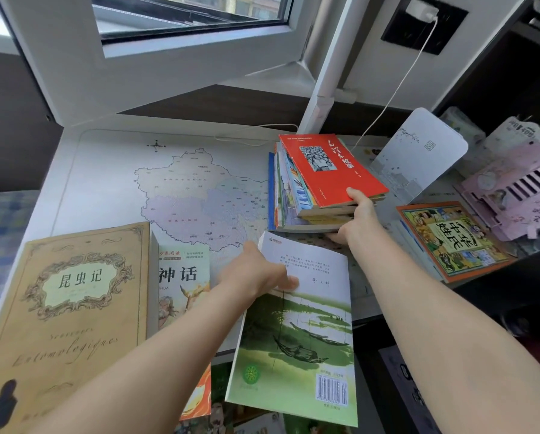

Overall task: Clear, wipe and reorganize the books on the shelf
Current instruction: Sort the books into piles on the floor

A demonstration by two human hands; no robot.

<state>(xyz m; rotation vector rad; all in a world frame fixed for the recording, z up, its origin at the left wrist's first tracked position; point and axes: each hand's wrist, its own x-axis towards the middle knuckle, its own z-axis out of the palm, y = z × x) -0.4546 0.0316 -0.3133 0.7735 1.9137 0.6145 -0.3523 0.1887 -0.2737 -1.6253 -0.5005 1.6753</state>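
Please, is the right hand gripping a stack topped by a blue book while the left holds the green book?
No: head view shows the right hand gripping a stack topped by a red book; the left hand holds the green book.

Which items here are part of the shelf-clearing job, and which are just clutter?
Job: green-and-white paperback book in left hand; stack of books topped by a red paperback, gripped by right hand; tan hardcover book; orange-and-white paperback book; orange-bordered picture book; white bookend.
Lying about: map desk mat; white charger with cable; pink slotted organiser.
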